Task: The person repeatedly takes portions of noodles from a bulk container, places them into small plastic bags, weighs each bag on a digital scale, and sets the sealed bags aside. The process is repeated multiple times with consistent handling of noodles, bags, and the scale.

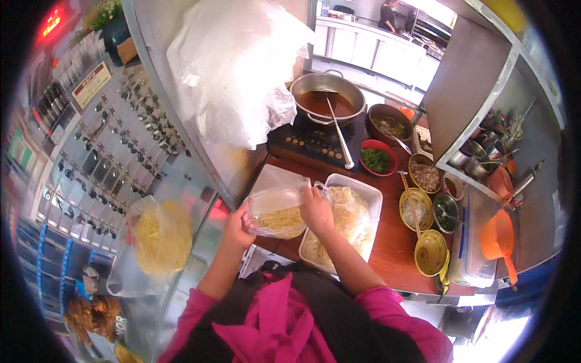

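My left hand point(241, 227) grips one side of the mouth of a clear plastic bag point(272, 199). At the bag's other side, my right hand point(316, 211) pinches the film near a white tub. Thin yellow noodles point(283, 223) lie in the bag, between my two hands. The bag's mouth looks spread apart. Directly right of it, the white plastic tub point(379, 199) holds more pale noodles point(352, 213), partly wrapped in clear film and partly hidden by my right forearm. A flat white surface point(277, 176) shows behind the bag.
Beyond stands an induction cooker point(313, 143) bearing a pot of reddish-brown broth point(327, 104) with a ladle point(338, 131). Bowls of toppings, including a red bowl point(377, 158), line the right. Another noodle bag point(159, 240) sits left on a glass counter. White plastic bags point(236, 68) hang above.
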A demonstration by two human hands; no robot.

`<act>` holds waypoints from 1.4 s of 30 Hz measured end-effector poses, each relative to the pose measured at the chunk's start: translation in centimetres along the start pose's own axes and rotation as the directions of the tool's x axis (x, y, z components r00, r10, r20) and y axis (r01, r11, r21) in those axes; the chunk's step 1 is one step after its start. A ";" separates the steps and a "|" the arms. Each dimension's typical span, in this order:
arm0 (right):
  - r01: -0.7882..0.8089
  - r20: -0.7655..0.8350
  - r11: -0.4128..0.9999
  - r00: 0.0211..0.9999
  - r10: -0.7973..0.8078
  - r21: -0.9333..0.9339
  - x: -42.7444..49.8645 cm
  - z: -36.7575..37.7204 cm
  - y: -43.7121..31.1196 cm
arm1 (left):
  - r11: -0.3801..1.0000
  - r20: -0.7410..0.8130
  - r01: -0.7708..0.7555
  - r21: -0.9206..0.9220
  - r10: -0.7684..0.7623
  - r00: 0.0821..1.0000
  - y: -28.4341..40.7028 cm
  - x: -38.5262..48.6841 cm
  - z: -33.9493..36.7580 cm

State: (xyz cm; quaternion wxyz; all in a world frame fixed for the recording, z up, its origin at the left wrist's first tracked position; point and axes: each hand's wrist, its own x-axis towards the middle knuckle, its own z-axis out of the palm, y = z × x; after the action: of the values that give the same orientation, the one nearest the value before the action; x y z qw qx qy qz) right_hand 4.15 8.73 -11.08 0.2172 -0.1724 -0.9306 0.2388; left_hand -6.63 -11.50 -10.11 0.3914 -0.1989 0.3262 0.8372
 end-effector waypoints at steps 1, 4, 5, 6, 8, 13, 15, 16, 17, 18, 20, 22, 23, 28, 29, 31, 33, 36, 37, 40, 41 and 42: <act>0.036 -0.050 0.998 0.998 -0.038 -0.045 -0.1 0.1 0.0 | 1.000 0.056 -0.003 0.010 0.003 0.998 0.1 -0.3 0.3; 0.042 0.050 0.974 0.998 -0.031 -0.224 -0.3 0.2 -0.3 | 0.999 0.099 -0.026 -0.035 0.030 0.995 0.7 -0.8 0.6; 0.065 0.029 0.973 0.998 -0.061 -0.220 -0.5 0.0 -0.6 | 1.000 0.110 0.001 -0.030 0.002 0.994 0.9 -0.8 0.6; 0.016 0.065 0.994 0.998 -0.009 -0.104 -0.5 -0.3 -0.8 | 1.000 0.130 0.002 -0.028 0.002 0.992 1.1 -0.8 0.6; 0.076 0.015 0.994 0.997 -0.078 0.078 -0.5 -1.0 -1.6 | 1.000 0.132 0.005 -0.029 -0.001 0.991 1.3 -0.7 0.6; 0.042 0.201 0.998 0.978 -0.050 0.043 -0.8 -2.7 -2.9 | 0.999 0.100 -0.023 -0.028 0.026 0.995 1.1 -0.7 0.6; 0.089 0.165 0.994 0.983 -0.077 -0.069 -0.5 -2.3 -3.3 | 1.000 0.097 0.004 0.014 -0.005 0.995 1.1 -0.8 0.5; 0.123 0.224 0.979 0.971 -0.086 -0.161 -0.2 -2.0 -3.3 | 1.000 0.086 0.003 0.016 -0.005 0.996 1.1 -1.0 0.4; 0.153 0.121 0.955 0.985 -0.125 -0.255 0.0 -1.5 -3.3 | 1.000 0.113 0.009 0.025 -0.012 0.994 1.1 -1.0 0.3; 0.178 0.080 0.934 0.984 -0.161 -0.310 0.3 -1.3 -2.9 | 1.000 0.108 0.006 -0.007 -0.005 0.994 1.1 -1.1 0.1; 0.189 0.025 0.944 0.982 -0.189 -0.272 0.4 -0.8 -2.0 | 0.998 0.197 0.003 -0.059 0.008 0.980 1.3 -1.3 -0.4; 0.183 -0.185 0.973 0.960 -0.208 -0.144 0.2 -0.4 -1.1 | 0.996 0.168 -0.024 -0.083 0.038 0.985 1.5 -1.4 -1.1; 0.197 -0.310 0.977 0.927 -0.211 -0.077 0.0 -0.2 -0.7 | 0.993 0.159 -0.051 -0.103 0.067 0.985 1.5 -1.5 -1.5; -0.230 -0.203 0.849 0.910 0.360 0.475 2.4 2.3 -0.3 | 1.000 0.239 -0.008 -0.029 0.015 0.971 0.8 -2.5 -2.4; -0.233 0.003 0.519 0.914 0.406 0.822 3.1 3.0 -0.3 | 1.000 0.155 0.002 0.009 -0.003 0.988 0.5 -2.9 -2.4; -0.423 0.315 0.176 0.844 0.434 0.889 4.9 4.1 0.3 | 0.997 0.173 0.018 0.077 -0.031 0.984 0.0 -3.8 -1.9; -0.542 0.445 0.117 0.779 0.443 0.832 6.1 5.1 1.1 | 0.986 0.192 0.114 0.118 -0.135 0.972 -0.4 -5.0 -1.5; -0.664 0.581 0.041 0.681 0.445 0.747 6.7 6.2 1.6 | 0.969 0.279 0.206 0.133 -0.236 0.931 -1.0 -6.4 -0.7; -0.696 0.603 0.025 0.639 0.478 0.718 6.6 6.4 1.5 | 0.962 0.361 0.252 0.102 -0.272 0.892 -1.0 -6.9 -0.6; -0.755 0.653 0.046 0.594 0.470 0.654 6.3 5.8 0.9 | 0.977 0.386 0.157 0.147 -0.203 0.900 -0.4 -8.3 -0.5; -0.794 0.677 0.124 0.579 0.453 0.596 6.0 5.2 0.7 | 0.975 0.378 0.133 0.176 -0.192 0.906 -0.1 -8.8 -0.6; -0.833 0.717 0.198 0.547 0.432 0.517 5.9 4.2 0.7 | 0.974 0.378 0.116 0.194 -0.184 0.908 0.3 -9.4 -0.6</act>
State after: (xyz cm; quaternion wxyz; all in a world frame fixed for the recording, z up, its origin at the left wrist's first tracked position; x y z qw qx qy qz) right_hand -2.71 10.25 -12.85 -0.0579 -0.3708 -0.5534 0.7435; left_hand -1.01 -16.98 -4.89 0.5275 -0.0178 0.2936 0.7970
